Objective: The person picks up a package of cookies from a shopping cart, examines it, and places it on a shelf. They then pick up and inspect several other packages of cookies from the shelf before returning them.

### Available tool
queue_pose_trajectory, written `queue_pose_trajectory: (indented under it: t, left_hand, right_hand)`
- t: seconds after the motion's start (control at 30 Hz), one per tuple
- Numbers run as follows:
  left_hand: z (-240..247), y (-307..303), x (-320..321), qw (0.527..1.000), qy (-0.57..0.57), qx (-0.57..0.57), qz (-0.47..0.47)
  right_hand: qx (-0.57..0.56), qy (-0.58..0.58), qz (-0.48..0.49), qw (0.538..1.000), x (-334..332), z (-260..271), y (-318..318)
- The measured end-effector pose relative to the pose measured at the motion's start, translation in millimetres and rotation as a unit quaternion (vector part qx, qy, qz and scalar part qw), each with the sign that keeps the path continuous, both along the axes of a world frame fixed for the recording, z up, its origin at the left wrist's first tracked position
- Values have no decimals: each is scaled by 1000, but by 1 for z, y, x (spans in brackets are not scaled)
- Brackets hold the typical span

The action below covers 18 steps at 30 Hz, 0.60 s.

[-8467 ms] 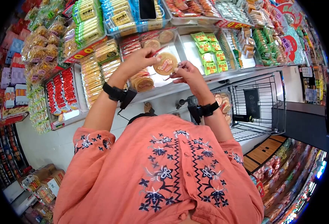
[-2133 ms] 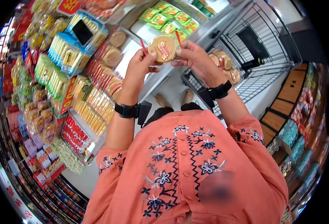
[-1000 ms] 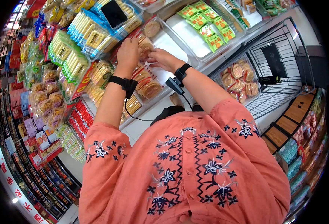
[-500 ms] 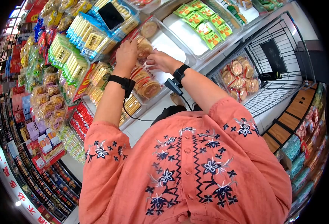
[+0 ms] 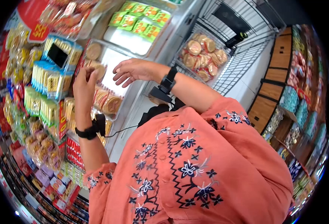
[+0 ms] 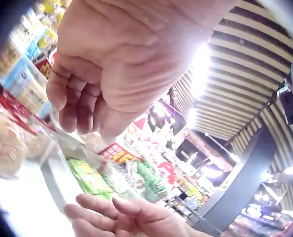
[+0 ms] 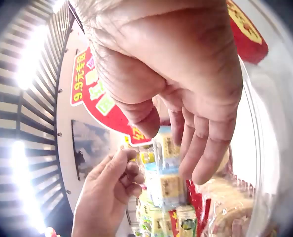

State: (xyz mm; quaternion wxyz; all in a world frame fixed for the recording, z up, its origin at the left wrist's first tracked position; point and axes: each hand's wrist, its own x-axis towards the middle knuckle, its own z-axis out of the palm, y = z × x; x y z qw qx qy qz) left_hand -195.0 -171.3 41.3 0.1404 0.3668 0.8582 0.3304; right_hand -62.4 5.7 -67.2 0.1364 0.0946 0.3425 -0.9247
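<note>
My left hand (image 5: 84, 86) is raised over the left side of a clear bin (image 5: 114, 56), with fingers loosely bent and nothing between them. To its right, my right hand (image 5: 134, 71) hovers above the bin's white bottom with spread, relaxed fingers. Round, flat, clear-wrapped biscuits (image 5: 110, 103) stand in a row at the bin's near end, and another wrapped round biscuit (image 5: 94, 51) lies at its far end. In the left wrist view the left hand (image 6: 102, 74) hangs palm-down with bare fingertips. The right wrist view shows the right hand (image 7: 186, 98) holding nothing.
A shopping cart (image 5: 243, 56) stands right of the shelf, carrying a clear tub of round biscuits (image 5: 203, 56). Green packets (image 5: 140, 22) fill the neighbouring bin. A dark phone-like slab (image 5: 58, 55) rests on blue-and-cream packs at left. Wooden-fronted cabinets (image 5: 267, 80) line the right.
Both hands, holding a wrapped round biscuit two seconds ago and down among the biscuits half a second ago, are now lifted and bare. The head view has turned, shifting the shelf leftward.
</note>
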Motion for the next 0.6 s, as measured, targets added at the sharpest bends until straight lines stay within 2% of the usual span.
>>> queue_pose_trajectory:
  t: [0.1,0.13,0.2,0.3,0.43,0.53,0.6]
  left_hand:
    - [-3,32,41,994,-101,10,-27]
    - [-11,44,60,985,-162,58,-19]
    - [-25,64,88,974,-220,42,-28]
    - [-44,88,122,956,-289,12,-59]
    - [-58,110,147,926,-369,-14,-77]
    - [-69,121,154,927,-360,-30,-103]
    - [-72,128,159,928,-355,-39,-101]
  right_hand:
    - [3,30,-61,998,42,14,43]
    - [4,36,-94,995,60,14,59]
    - [33,15,-171,985,95,7,95]
    - [85,-96,-304,944,151,-37,142]
    - [58,-243,-413,876,218,-117,184]
    - [191,-313,-386,847,245,-163,187]
    - [432,-321,-305,785,243,-182,184]
